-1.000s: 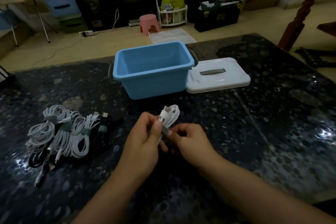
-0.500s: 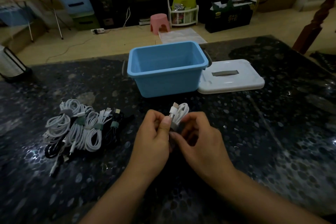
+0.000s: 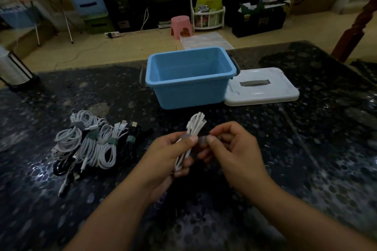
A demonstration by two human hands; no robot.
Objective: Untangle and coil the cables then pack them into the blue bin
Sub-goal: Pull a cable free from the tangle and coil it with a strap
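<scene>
Cable [image 3: 194, 128], coiled, was gripped upright in the left hand [image 3: 167, 155]; its strap [image 3: 202, 140] was pinched by the right hand [image 3: 234, 149] just beside; bin [image 3: 189, 89] lay beyond both.

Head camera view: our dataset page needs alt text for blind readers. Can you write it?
Two bare hands hold a coiled white cable above a dark speckled table; the left hand grips the bundle while the right hand pinches its grey strap. Behind stand an empty blue bin and its white lid; strapped cable coils lie left.
</scene>
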